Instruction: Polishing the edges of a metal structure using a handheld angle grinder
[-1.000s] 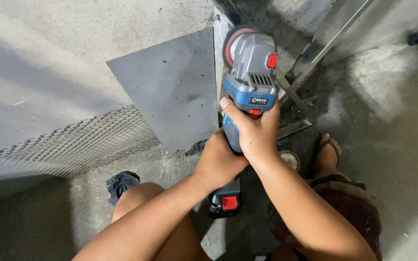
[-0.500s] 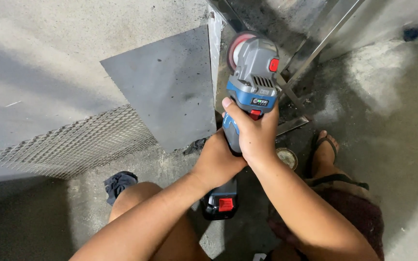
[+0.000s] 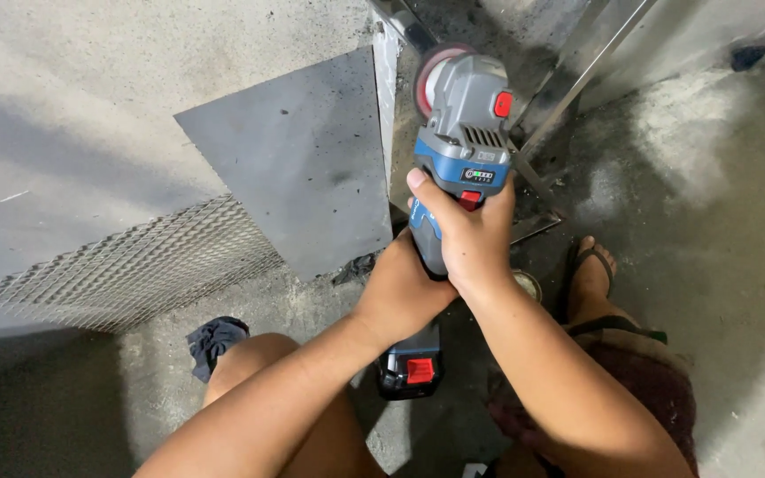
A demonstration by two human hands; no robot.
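One angle grinder (image 3: 460,142), two hands on it, one flat grey metal sheet (image 3: 298,168), one strip of expanded metal mesh (image 3: 135,270), one dark rag (image 3: 212,341), and one sandalled foot (image 3: 591,274) at centre-right of the frame.

The right hand (image 3: 467,235) comes up from the lower right, forearm running diagonally, and sits approx. at frame centre. Its fingers (image 3: 427,190) are wrapped tight round the grinder body just below the head, thumb side to the left. The left hand (image 3: 400,292) comes from the lower left, forearm over a bare knee, and is clenched round the grip lower down, just under the right hand and touching it. Both hands are closed on the tool.

The grinder sits in the upper centre, pointing toward the top of the frame. The head is grey w/ a red button on its right side, the body is blue, and a dark battery pack (image 3: 411,363) w/ a red tab sticks out below the left wrist. A reddish disc (image 3: 431,75) at the head, upper centre, stands on edge against a pale upright metal strip (image 3: 385,97) by the sheet's right edge; contact can't be told for sure.

All this sits over a rough concrete floor (image 3: 710,221), with slanted metal bars (image 3: 577,75) at upper right.
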